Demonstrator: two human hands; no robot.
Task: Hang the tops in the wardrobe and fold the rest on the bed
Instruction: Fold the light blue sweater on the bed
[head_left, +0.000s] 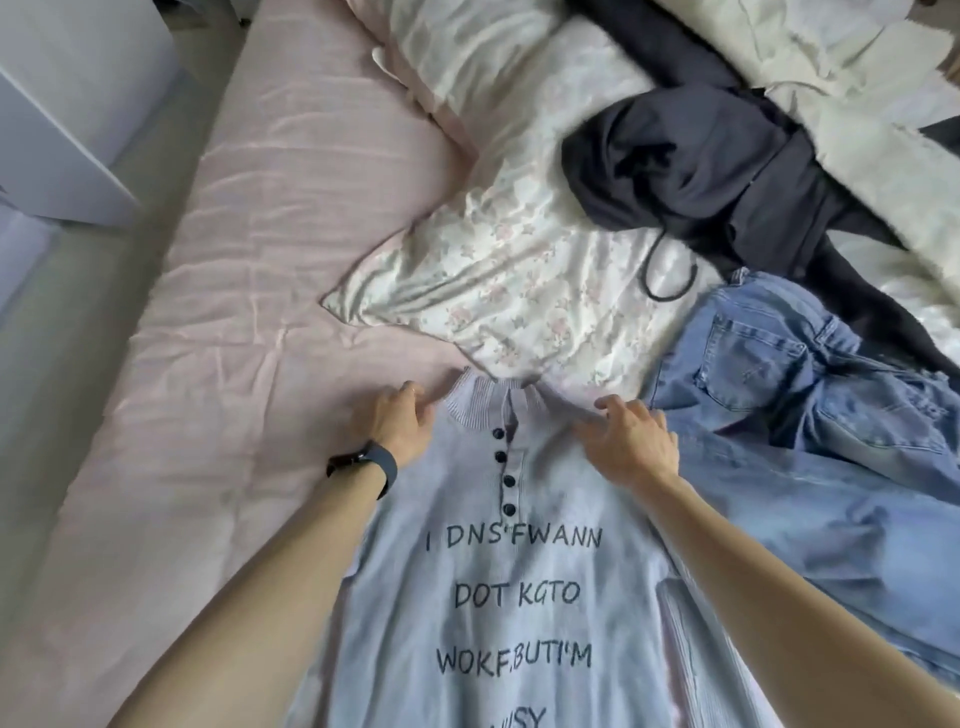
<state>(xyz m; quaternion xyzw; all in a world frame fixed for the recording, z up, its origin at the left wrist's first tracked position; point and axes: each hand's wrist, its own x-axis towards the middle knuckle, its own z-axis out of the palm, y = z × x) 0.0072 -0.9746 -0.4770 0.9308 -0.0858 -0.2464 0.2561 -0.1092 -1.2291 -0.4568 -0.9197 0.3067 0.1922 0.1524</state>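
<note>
A pale blue knit top (498, 613) with a ribbed collar, dark buttons and black lettering lies face up on the pink bed sheet (218, 364). My left hand (400, 423), with a dark watch on its wrist, grips the top's left shoulder beside the collar. On the top's right shoulder, my right hand (631, 439) has its fingers curled into the cloth. Blue jeans (810, 426) lie crumpled to the right, partly under the top's edge. A dark garment (711, 171) with a drawstring lies further back.
A floral pillow (519, 270) sits just beyond the collar. A cream fluffy blanket (841, 78) covers the back right. A white cabinet (67, 114) stands off the bed's left side, above a pale floor (62, 322).
</note>
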